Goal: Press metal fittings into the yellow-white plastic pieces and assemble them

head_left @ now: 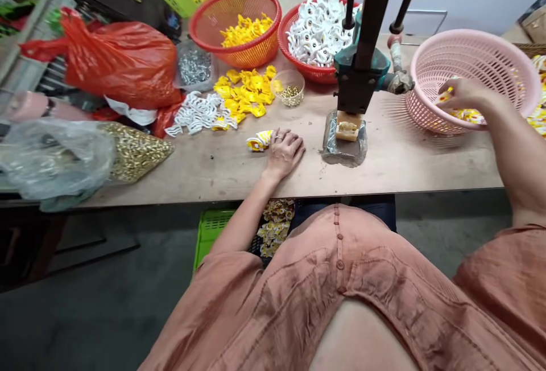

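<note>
My left hand [286, 152] lies palm down on the table, fingers stretched out. Its fingertips are beside some yellow-and-white plastic pieces [258, 141]; whether it touches them I cannot tell. Over the near rim of a pink basket [473, 46], my right hand [464, 95] pinches a small yellow-and-white plastic piece [445, 95]. More such pieces [468, 115] lie inside that basket. Between my hands stands a teal press [362, 58], with a cream-coloured block [347, 127] under its dark head on a plastic-wrapped base [344, 152].
Red baskets hold yellow parts [247, 31] and white parts [319, 29]. Loose yellow parts [251, 91] and white parts [197, 112] lie left of a small tub [290, 89] of brass-coloured bits. Farther left are a red bag [123, 61] and a bag of gold-coloured pieces [136, 152].
</note>
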Available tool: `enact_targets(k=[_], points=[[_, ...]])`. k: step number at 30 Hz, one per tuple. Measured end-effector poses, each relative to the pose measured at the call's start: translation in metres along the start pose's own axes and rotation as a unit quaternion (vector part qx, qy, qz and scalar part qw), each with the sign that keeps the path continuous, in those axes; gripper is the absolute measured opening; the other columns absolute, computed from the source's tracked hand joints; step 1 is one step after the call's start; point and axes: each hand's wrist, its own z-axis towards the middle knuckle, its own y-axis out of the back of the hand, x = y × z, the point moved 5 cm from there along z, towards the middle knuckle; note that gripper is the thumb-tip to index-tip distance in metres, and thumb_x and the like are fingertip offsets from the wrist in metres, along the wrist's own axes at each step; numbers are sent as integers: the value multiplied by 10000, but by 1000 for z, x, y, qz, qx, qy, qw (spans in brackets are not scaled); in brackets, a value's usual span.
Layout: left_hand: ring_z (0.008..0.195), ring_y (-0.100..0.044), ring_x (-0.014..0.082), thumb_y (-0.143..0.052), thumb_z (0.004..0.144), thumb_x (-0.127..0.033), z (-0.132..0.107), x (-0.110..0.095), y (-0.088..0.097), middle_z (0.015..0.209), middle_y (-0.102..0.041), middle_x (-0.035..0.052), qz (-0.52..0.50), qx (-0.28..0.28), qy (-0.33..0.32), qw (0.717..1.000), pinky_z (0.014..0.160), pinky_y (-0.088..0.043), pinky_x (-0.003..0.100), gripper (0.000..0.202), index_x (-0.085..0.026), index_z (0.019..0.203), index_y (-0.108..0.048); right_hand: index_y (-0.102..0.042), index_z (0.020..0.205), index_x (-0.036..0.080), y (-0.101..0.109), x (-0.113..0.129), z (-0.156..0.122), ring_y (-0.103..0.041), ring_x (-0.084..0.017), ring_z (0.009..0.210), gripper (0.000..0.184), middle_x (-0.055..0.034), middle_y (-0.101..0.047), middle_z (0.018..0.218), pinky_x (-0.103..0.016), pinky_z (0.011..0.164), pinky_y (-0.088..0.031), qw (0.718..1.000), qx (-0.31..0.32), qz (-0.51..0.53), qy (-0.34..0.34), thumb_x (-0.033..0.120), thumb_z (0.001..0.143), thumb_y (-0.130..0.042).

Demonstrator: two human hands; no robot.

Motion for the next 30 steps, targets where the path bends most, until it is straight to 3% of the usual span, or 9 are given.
enact_targets(k=[3,5,8,9,11,13,16,22,30], points=[[1504,-560,380,-740,964,-422,-5,-20,15,1412,-732,87,-41,-44,-5,998,1382,-232,720,343,-294,1279,-778,-771,985,227,29,30,-34,-771,-202,844,376,-98,-758,875,-382,739,-583,993,-118,15,-23,564,861,-880],[1469,-602,351,-727,996,-451,-5,-53,15,1470,-705,94,-99,-63,-25,993,1347,-371,656,420,-301,1389,-741,-758,1179,283,21,73,-66,-782,-204,910,415,-126,-790,1053,-375,755,-592,984,-149,100,3,561,890,-865],[1313,-714,285,-726,1015,-519,-4,-111,-2,1516,-669,108,-218,-45,-71,972,1185,-594,487,588,-319,1561,-634,-733,1086,296,-51,137,-111,-739,-180,724,481,-45,-791,909,-306,558,-560,966,-4,260,-2,582,773,-960],[1225,-753,255,-735,1013,-526,-4,-124,-10,1491,-679,106,-256,-40,-76,963,1117,-639,438,633,-326,1598,-598,-713,1025,273,-84,151,-125,-722,-176,687,521,-27,-781,869,-289,512,-536,951,63,301,-30,581,713,-995],[1065,-788,206,-727,1027,-520,-4,-137,-24,1369,-728,95,-314,-59,-56,946,987,-686,369,628,-320,1606,-591,-710,991,243,-139,163,-147,-684,-151,663,526,-12,-750,841,-270,511,-536,925,100,361,-64,652,752,-938],[1016,-787,197,-685,1057,-510,-3,-131,-35,1233,-764,90,-343,-97,-9,934,904,-695,338,520,-288,1527,-673,-738,1088,233,-176,158,-160,-669,-143,693,570,-13,-729,877,-281,585,-582,913,75,395,-71,695,788,-886],[1053,-782,218,-680,1054,-524,1,-114,-47,1167,-776,102,-353,-118,35,927,862,-691,328,446,-241,1387,-770,-727,1311,245,-199,141,-171,-648,-150,740,641,-25,-714,971,-329,721,-627,934,-16,354,-35,640,827,-865],[928,-761,173,-706,1034,-461,15,-93,-56,1150,-781,75,-282,-156,54,945,891,-652,310,391,-231,1340,-790,-744,1283,236,-212,140,-168,-614,-193,757,344,-51,-673,917,-369,780,-605,986,-111,115,43,437,1034,-619],[912,-699,184,-701,1036,-424,37,-81,-54,1075,-728,68,-226,-184,54,955,906,-602,325,305,-221,1230,-818,-728,1252,211,-221,151,-148,-605,-372,1151,355,-176,-703,1151,-665,1106,-498,980,-156,-107,60,464,1091,-537]])
